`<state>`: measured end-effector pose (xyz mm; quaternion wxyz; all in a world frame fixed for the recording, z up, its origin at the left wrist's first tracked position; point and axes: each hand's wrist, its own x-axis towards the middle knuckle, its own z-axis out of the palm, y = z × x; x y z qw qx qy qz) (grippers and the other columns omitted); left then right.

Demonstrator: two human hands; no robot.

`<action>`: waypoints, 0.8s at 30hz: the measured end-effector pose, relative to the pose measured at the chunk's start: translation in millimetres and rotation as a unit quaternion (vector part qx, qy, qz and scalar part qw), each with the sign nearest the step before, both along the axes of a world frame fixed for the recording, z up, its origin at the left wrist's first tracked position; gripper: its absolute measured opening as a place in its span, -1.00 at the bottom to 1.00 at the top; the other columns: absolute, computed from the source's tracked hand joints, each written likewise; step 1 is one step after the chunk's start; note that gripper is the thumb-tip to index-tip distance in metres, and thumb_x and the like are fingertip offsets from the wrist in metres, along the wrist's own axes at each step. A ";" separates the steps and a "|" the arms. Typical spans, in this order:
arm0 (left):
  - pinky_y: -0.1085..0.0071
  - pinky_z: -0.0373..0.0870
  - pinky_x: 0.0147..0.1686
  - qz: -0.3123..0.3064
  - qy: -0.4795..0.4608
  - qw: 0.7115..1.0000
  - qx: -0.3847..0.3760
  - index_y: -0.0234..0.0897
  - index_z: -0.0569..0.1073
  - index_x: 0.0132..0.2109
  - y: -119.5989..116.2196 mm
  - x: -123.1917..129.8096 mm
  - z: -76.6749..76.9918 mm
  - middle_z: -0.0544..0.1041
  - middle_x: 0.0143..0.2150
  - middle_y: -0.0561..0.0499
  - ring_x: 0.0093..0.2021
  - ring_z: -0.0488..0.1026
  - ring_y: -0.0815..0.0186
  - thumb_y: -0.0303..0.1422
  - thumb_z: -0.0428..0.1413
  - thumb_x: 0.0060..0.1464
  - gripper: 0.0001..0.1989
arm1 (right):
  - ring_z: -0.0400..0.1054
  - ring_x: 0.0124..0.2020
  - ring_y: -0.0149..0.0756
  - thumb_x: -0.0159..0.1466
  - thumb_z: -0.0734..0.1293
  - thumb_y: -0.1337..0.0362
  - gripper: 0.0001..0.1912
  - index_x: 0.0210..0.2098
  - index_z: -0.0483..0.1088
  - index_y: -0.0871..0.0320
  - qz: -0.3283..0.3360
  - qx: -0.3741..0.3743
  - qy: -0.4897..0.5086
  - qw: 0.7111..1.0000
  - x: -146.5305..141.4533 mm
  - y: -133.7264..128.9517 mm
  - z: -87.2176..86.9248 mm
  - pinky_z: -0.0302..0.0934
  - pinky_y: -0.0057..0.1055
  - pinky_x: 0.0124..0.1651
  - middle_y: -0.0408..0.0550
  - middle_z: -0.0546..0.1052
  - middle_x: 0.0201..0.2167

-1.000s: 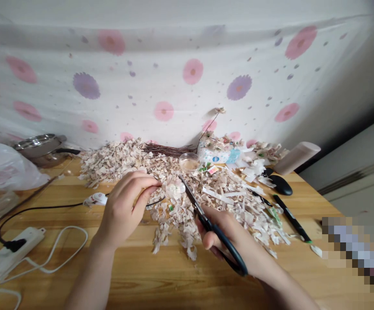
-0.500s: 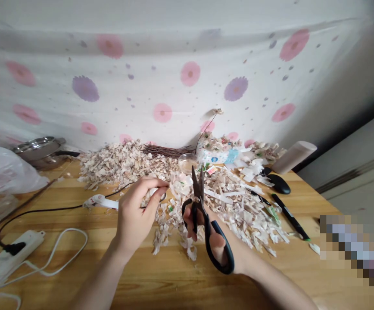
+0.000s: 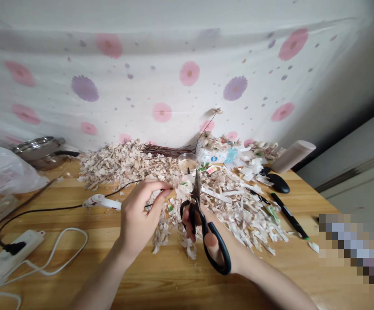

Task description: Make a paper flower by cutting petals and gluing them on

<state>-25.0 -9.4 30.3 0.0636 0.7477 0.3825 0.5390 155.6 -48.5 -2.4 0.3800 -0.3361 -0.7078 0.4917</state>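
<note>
My left hand [image 3: 143,211] pinches a pale, thin piece [image 3: 185,184] with a green mark between thumb and forefinger; its exact kind is unclear. My right hand [image 3: 215,249] grips black-handled scissors [image 3: 196,199], thumb and fingers through the loops. Their blades point away from me, somewhat apart, right at the right edge of the pale piece. Whether they touch it I cannot tell. Under and behind both hands spreads a heap of shredded whitish scraps [image 3: 238,215].
A larger scrap pile [image 3: 116,165] lies at the back left, beside thin brown twigs [image 3: 169,150] and a round clear dish [image 3: 187,162]. Left are a glue gun [image 3: 101,201] and power strip [image 3: 25,245]; right, a black marker [image 3: 289,216] and mouse [image 3: 278,183].
My left hand and the pale piece have moved slightly right, toward the scissors. The scissors have shifted a little left and their blades now stand beside the piece's edge.
</note>
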 end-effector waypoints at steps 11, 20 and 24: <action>0.50 0.34 -0.18 -0.011 -0.005 1.000 -0.011 -0.25 0.43 -0.23 -1.9 -1.0 0.3 0.51 -0.30 0.08 -0.25 0.45 0.41 -0.59 0.11 0.10 -0.85 | 0.15 -0.45 -0.34 0.11 -0.02 -0.40 -0.26 -0.16 0.17 0.13 -0.025 0.008 -0.008 1.000 2.1 1.3 -6.7 0.13 -0.37 -0.37 -0.10 0.26 -0.39; 0.50 0.34 -0.20 -0.021 -0.003 1.000 -0.013 -0.26 0.43 -0.24 -1.8 0.2 0.4 0.51 -0.31 0.08 -0.26 0.44 0.42 -0.59 0.11 0.10 -0.85 | 0.14 -0.46 -0.35 0.11 0.00 -0.39 -0.28 -0.21 0.20 0.14 -0.037 0.002 0.019 0.999 0.7 1.7 -7.8 0.10 -0.40 -0.39 -0.13 0.25 -0.41; 0.51 0.35 -0.22 -0.021 -0.004 1.000 -0.011 -0.26 0.43 -0.23 -3.0 0.2 -0.4 0.51 -0.31 0.08 -0.27 0.44 0.42 -0.59 0.12 0.09 -0.85 | 0.14 -0.47 -0.35 0.11 -0.01 -0.39 -0.27 -0.20 0.19 0.14 -0.036 0.006 0.013 0.999 1.8 1.8 -7.5 0.08 -0.40 -0.40 -0.14 0.25 -0.44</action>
